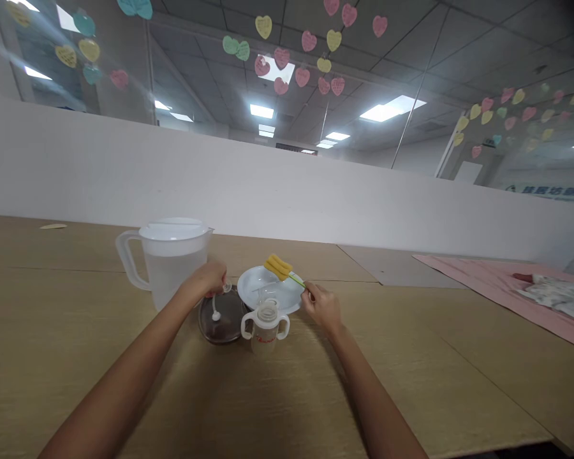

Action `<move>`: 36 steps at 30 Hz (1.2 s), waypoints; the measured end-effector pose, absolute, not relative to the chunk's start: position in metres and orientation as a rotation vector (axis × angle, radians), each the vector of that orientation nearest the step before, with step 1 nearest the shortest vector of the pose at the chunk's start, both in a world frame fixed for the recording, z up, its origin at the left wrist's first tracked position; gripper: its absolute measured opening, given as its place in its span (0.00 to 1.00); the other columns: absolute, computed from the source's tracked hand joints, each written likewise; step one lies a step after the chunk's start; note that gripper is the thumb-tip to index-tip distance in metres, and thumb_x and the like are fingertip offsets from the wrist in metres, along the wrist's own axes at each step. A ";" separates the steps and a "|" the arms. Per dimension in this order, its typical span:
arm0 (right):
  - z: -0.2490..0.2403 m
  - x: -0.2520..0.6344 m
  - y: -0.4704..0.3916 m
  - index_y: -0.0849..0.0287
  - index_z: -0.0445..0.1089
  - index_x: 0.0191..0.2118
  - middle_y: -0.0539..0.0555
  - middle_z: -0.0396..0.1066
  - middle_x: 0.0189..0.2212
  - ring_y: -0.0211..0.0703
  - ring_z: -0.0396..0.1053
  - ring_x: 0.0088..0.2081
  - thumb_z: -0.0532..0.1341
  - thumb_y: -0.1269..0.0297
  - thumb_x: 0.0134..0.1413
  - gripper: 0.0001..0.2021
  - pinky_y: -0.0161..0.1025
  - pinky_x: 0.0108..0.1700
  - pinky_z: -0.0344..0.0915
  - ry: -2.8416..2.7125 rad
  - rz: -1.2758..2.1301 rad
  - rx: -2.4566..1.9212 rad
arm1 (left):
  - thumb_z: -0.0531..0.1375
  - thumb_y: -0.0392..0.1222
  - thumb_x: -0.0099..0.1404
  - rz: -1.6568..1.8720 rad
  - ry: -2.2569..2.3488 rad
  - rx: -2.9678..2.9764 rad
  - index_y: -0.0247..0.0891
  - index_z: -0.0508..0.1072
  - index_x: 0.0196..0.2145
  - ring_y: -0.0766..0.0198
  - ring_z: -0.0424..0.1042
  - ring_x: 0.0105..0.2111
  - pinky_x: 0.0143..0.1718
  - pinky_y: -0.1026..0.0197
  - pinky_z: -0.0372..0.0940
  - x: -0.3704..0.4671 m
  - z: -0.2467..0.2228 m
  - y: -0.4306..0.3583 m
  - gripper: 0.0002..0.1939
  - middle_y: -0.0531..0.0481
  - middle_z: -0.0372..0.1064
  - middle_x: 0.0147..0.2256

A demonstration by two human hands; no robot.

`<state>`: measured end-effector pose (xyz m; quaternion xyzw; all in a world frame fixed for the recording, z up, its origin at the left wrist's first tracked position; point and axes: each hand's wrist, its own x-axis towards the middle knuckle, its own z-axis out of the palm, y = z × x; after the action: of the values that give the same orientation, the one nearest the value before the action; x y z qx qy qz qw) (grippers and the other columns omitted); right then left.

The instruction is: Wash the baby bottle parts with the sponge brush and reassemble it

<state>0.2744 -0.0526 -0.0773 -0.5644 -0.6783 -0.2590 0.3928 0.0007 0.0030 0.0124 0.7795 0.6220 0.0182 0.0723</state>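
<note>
Pinched in my left hand [213, 278] is a clear bottle nipple [227, 287] with a thin straw. The straw's white weighted end [215, 315] hangs over a dark round tray [222, 326]. My right hand [322, 306] grips the green handle of a bottle brush [278, 266], whose yellow sponge head is raised above a white bowl [294, 299]. Between my hands, a baby bottle [264, 339] with two white side handles and red lettering stands upright, its top uncapped. Something clear lies in the bowl behind it, too obscured to name.
A large lidded plastic pitcher [165, 271] stands left of the tray. To the right, a pink cloth [478, 280] carries a patterned fabric bundle [559, 296]. A low white wall [268, 191] with glass above borders the wooden table [411, 370].
</note>
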 end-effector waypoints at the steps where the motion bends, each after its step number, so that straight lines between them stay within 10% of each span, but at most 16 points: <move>1: -0.077 0.274 -0.053 0.59 0.72 0.36 0.51 0.69 0.21 0.33 0.62 0.20 0.50 0.67 0.50 0.14 0.32 0.25 0.49 -1.716 -0.661 -1.436 | 0.60 0.30 0.44 -0.010 1.853 2.314 0.32 0.72 0.27 0.62 0.70 0.20 0.23 0.65 0.63 0.001 0.011 0.002 0.08 0.46 0.71 0.19; 12: -0.079 0.276 -0.048 0.62 0.69 0.40 0.51 0.71 0.24 0.35 0.64 0.23 0.50 0.67 0.53 0.13 0.32 0.26 0.53 -1.596 -0.712 -1.372 | 0.59 0.29 0.42 -0.292 1.843 2.358 0.31 0.70 0.14 0.59 0.69 0.20 0.25 0.60 0.63 0.007 0.006 -0.006 0.04 0.42 0.70 0.18; 22: -0.073 0.285 -0.048 0.56 0.71 0.37 0.53 0.69 0.30 0.42 0.61 0.35 0.52 0.73 0.52 0.12 0.50 0.50 0.46 -1.466 -0.914 -1.556 | 0.54 0.43 0.57 -0.013 1.835 2.672 0.34 0.75 0.30 0.54 0.71 0.32 0.31 0.59 0.62 0.019 0.027 -0.020 0.13 0.38 0.73 0.32; 36: -0.072 0.274 -0.055 0.57 0.73 0.24 0.53 0.66 0.24 0.45 0.56 0.35 0.54 0.73 0.43 0.10 0.54 0.51 0.39 -1.563 -0.841 -1.584 | 0.44 0.43 0.66 0.271 1.374 2.892 0.35 0.71 0.38 0.56 0.69 0.41 0.46 0.55 0.57 0.053 -0.030 -0.011 0.18 0.40 0.72 0.37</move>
<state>0.2737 -0.0550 -0.0723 -0.6181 -0.6099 -0.3279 0.3721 0.0530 -0.0109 -0.0297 0.8994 0.4274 0.0842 -0.0360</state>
